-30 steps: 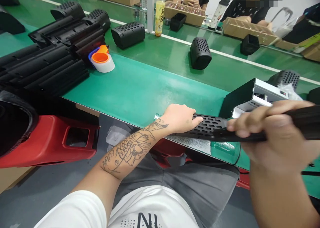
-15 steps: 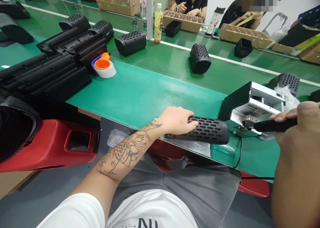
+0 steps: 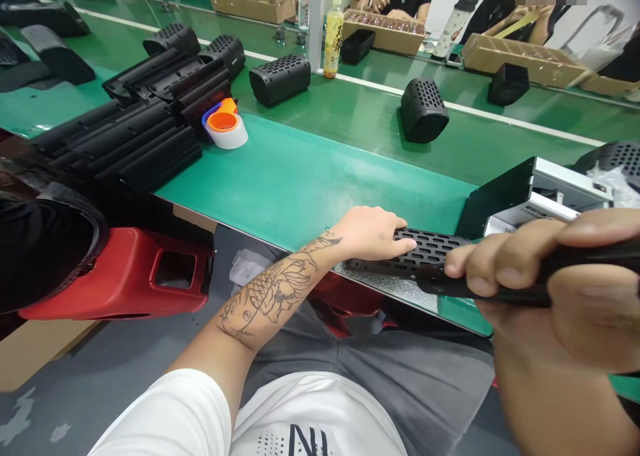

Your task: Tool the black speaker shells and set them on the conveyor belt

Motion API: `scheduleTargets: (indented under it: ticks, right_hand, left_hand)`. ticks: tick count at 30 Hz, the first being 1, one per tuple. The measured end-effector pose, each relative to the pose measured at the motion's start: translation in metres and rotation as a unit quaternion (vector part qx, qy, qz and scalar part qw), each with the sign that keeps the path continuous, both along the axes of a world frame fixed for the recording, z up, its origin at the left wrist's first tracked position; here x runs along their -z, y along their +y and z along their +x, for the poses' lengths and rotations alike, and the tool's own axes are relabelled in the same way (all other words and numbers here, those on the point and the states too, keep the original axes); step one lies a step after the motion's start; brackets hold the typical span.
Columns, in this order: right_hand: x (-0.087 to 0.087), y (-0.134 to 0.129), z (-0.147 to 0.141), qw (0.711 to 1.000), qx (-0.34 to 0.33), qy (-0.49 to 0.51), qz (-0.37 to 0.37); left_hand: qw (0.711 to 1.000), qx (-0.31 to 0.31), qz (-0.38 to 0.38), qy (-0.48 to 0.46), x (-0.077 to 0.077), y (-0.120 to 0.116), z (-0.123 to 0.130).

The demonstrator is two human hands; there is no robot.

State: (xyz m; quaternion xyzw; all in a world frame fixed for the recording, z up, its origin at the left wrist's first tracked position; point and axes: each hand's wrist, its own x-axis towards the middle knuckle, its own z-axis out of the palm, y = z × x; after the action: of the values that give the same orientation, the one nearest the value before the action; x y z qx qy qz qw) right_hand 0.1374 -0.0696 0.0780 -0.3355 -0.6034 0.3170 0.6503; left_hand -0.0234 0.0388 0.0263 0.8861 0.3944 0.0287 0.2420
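My left hand (image 3: 373, 235) is closed over the near end of a long black speaker-like housing (image 3: 430, 246) with rows of slots, lying at the bench's front edge. In my right hand (image 3: 530, 269) is a black electric screwdriver (image 3: 447, 281), lying sideways with its front end pointing left. That front end overlaps the housing in view; whether they touch, I cannot tell. Behind the right hand stands a black and silver box-shaped machine (image 3: 505, 193), resembling a screw feeder and partly hidden by the fingers.
Stacked black housings (image 3: 150, 126) fill the bench's left side, beside a white tape roll (image 3: 233, 133) in an orange holder. Beyond, more housings (image 3: 425, 113) and a yellow-labelled bottle (image 3: 333, 39) stand on the green line. Two co-workers sit opposite behind cardboard boxes (image 3: 385, 29). A red stool (image 3: 120, 269) is at left.
My right hand has brought the screwdriver left, away from the machine and to the housing. My left hand keeps its hold. The whole view has shifted slightly.
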Motion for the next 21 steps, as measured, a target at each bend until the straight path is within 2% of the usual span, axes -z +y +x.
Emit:
scheduleTargets:
  ticks: [2,5,9,12,21]
  right_hand:
    - [-0.001,0.009,-0.022,1.0,-0.024,0.011,0.005]
    - [0.006,0.021,-0.034,0.999,-0.04,0.014,0.009]
    - [0.017,0.027,-0.041,0.999,-0.052,-0.014,0.007]
    - [0.02,0.028,-0.045,0.998,-0.059,-0.036,-0.008]
    - [0.021,0.03,-0.044,0.991,-0.103,-0.076,-0.044]
  left_hand:
    - [1.0,0.009,-0.003,0.0,-0.002,0.0,-0.001]
    - [1.0,0.027,-0.013,-0.008,-0.001,0.003,-0.002]
    - [0.998,0.046,-0.027,-0.042,0.01,0.009,0.0]
    - [0.997,0.043,-0.031,-0.053,0.017,0.013,0.003]
    - [0.992,0.048,-0.055,-0.1,0.02,0.021,-0.001]
